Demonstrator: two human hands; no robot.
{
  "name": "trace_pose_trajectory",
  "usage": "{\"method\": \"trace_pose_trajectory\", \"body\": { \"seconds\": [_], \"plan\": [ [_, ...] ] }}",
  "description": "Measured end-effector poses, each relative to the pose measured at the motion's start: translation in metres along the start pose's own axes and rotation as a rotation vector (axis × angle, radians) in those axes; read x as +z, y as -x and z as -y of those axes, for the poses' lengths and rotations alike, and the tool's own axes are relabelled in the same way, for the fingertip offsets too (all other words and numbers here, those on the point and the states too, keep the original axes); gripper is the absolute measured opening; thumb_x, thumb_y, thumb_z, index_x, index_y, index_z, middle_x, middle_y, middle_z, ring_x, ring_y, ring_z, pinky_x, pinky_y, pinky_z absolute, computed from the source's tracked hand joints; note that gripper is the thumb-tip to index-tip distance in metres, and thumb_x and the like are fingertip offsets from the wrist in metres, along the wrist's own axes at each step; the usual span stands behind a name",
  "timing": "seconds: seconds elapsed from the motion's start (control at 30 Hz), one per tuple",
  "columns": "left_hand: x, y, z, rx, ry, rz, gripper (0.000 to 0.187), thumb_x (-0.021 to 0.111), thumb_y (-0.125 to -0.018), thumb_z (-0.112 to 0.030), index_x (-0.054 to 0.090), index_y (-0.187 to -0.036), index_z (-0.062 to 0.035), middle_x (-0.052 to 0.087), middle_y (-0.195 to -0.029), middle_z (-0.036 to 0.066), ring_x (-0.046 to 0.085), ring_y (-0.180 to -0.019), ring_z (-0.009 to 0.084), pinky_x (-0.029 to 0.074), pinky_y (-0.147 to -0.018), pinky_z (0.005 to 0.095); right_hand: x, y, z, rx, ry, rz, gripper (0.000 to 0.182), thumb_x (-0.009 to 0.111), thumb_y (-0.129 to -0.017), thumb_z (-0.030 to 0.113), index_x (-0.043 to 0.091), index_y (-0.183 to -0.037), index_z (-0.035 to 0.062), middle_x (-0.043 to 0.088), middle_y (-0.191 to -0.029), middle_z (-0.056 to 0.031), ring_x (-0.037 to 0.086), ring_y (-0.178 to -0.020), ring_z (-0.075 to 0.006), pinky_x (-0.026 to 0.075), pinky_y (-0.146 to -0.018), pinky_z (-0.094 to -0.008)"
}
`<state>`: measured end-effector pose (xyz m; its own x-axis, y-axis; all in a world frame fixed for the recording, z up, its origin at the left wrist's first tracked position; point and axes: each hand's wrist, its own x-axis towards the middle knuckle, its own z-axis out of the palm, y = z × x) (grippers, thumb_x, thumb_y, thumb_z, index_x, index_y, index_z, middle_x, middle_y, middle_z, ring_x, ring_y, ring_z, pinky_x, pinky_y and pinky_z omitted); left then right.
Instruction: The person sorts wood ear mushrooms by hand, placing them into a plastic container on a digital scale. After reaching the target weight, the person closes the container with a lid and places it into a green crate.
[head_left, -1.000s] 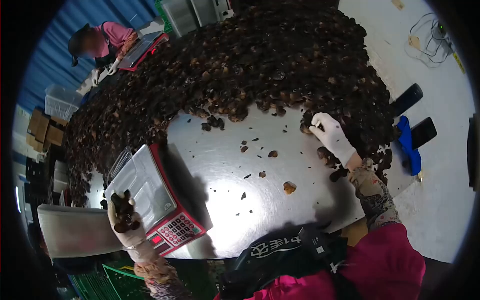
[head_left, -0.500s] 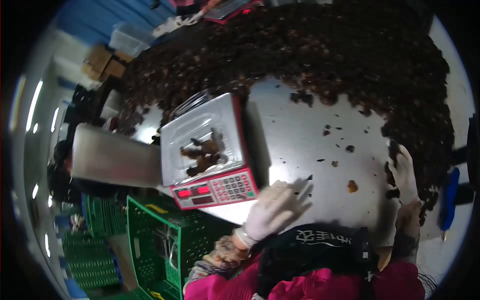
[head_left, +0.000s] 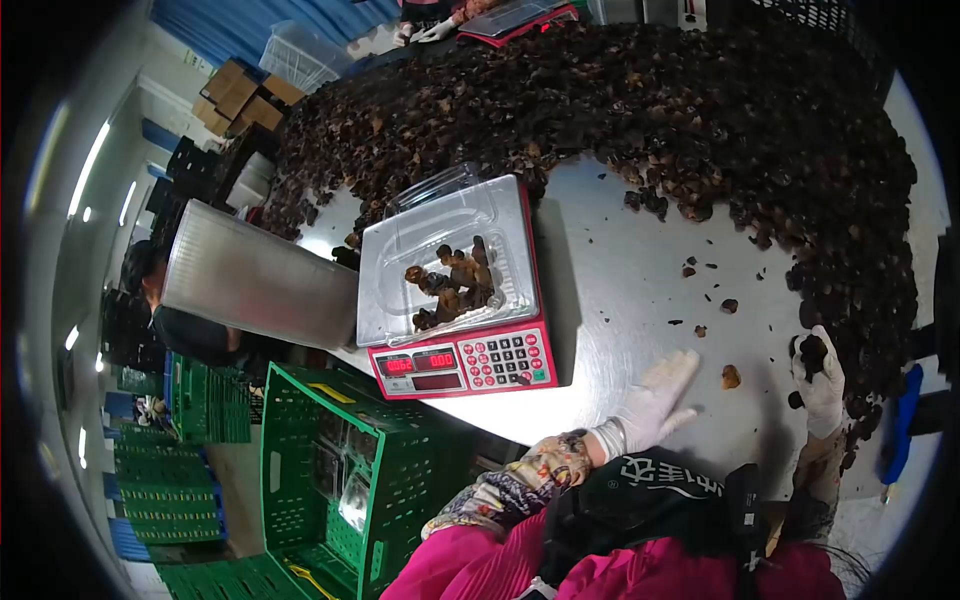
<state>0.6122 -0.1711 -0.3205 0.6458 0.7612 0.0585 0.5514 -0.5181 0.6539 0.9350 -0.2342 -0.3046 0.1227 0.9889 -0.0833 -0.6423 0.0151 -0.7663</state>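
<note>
My left hand (head_left: 652, 405), in a white glove, hovers over or rests on the metal table (head_left: 625, 310) with its fingers stretched out, holding nothing. Farther right, my gloved right hand (head_left: 822, 385) curls around dark mushroom pieces (head_left: 811, 354), beside the edge of a big heap of dark brown mushrooms (head_left: 600, 95). A red digital scale (head_left: 462, 366) stands left of my left hand. On its pan sits an open clear plastic box (head_left: 390, 290) containing several brown mushroom pieces (head_left: 455, 285).
A stack of clear plastic boxes (head_left: 265, 275) leans out left of the scale. Below is a green crate (head_left: 400, 490) with packed clear boxes inside. Loose mushroom bits (head_left: 731, 377) dot the table. Across the heap, another person's gloved hands (head_left: 435, 32) are near a second scale (head_left: 520, 22).
My left hand has moved right, away from the scale. My right hand has gone from lying against the heap to being curled around mushroom pieces. The camera view has shifted slightly.
</note>
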Motion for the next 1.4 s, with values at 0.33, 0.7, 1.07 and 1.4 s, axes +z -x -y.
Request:
{"method": "trace_pose_trajectory", "body": {
  "seconds": [0.33,0.7,1.07,1.4],
  "plan": [
    [-0.011,-0.059,0.052,-0.335,-0.408,-0.299,0.073,0.045,-0.093,-0.046,0.025,-0.144,0.0019,0.018,-0.149,0.030,0.015,-0.141,0.0402,0.004,-0.114,0.0519,0.059,0.044,0.036,-0.113,0.308,-0.100,0.071,0.063,-0.083,0.045,0.040,-0.133,-0.0011,0.056,-0.097,-0.0068,0.050,-0.071,-0.0115,0.040,-0.052,-0.0206],
    [0.008,-0.188,0.046,0.293,-0.100,-0.144,0.046,0.047,-0.095,-0.032,0.046,-0.136,-0.0111,0.037,-0.146,0.011,0.035,-0.135,0.0294,0.025,-0.112,0.0408,0.053,0.107,0.027,-0.026,0.070,-0.192,0.048,0.064,-0.086,0.038,0.054,-0.116,0.0015,0.057,-0.095,-0.0081,0.055,-0.076,-0.0127,0.038,-0.049,-0.0202],
    [0.035,-0.193,0.017,0.665,0.011,0.191,0.041,0.049,-0.094,-0.028,0.051,-0.131,-0.0095,0.050,-0.136,0.012,0.044,-0.128,0.0293,0.031,-0.110,0.0392,0.052,0.120,0.023,-0.011,0.139,-0.314,0.044,0.057,-0.087,0.033,0.053,-0.116,0.0000,0.057,-0.098,-0.0072,0.056,-0.083,-0.0147,0.041,-0.057,-0.0223],
    [0.076,-0.030,-0.097,0.644,0.498,0.591,0.045,0.045,-0.095,-0.021,0.043,-0.137,-0.0049,0.042,-0.141,0.019,0.039,-0.132,0.0313,0.030,-0.109,0.0367,0.071,0.142,0.042,-0.279,-0.002,-0.210,0.037,0.054,-0.092,0.044,0.054,-0.097,0.0071,0.041,-0.077,0.0004,0.041,-0.069,-0.0112,0.033,-0.053,-0.0179]
  ]
}}
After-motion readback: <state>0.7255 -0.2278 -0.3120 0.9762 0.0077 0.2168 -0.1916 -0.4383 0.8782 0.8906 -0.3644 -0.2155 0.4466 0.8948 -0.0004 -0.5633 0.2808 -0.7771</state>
